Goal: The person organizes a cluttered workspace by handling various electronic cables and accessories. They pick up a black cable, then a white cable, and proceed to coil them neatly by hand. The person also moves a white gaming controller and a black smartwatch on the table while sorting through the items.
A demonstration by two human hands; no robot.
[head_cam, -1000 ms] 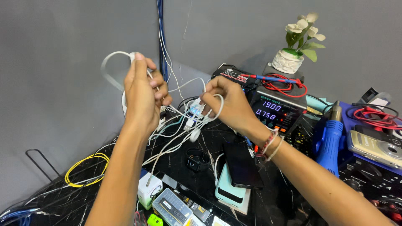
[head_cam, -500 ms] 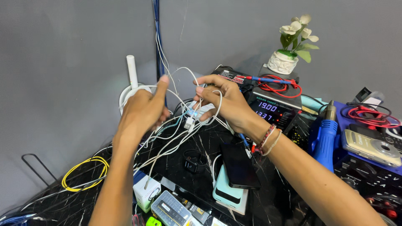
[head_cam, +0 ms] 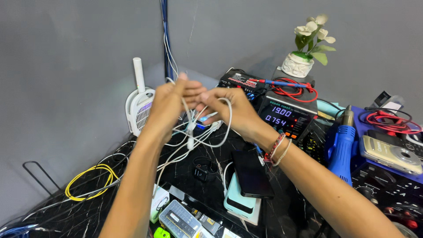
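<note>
Both hands are raised over a dark marble-patterned bench (head_cam: 211, 176), fingertips meeting around a bundle of white cables (head_cam: 194, 132). My left hand (head_cam: 169, 103) pinches the strands from the left, with plugs hanging below it. My right hand (head_cam: 229, 108), with bead bracelets on its wrist, grips a loop of the same white cables from the right. The cables trail down to the bench and up toward blue wires (head_cam: 165, 26) on the grey wall.
A black phone (head_cam: 251, 174) lies on a teal case. Behind are a power supply with lit digits (head_cam: 286, 117), red leads (head_cam: 299, 90), a potted white flower (head_cam: 306, 48), a blue hot-air gun (head_cam: 341, 145), a small camera (head_cam: 390, 154), a white racket-shaped device (head_cam: 140, 103), a yellow wire coil (head_cam: 90, 180) and small parts boxes (head_cam: 178, 218).
My left hand dropped from its raised position and moved right to meet my right hand; the large cable loop it held high is now gathered between both hands. The white device behind is uncovered.
</note>
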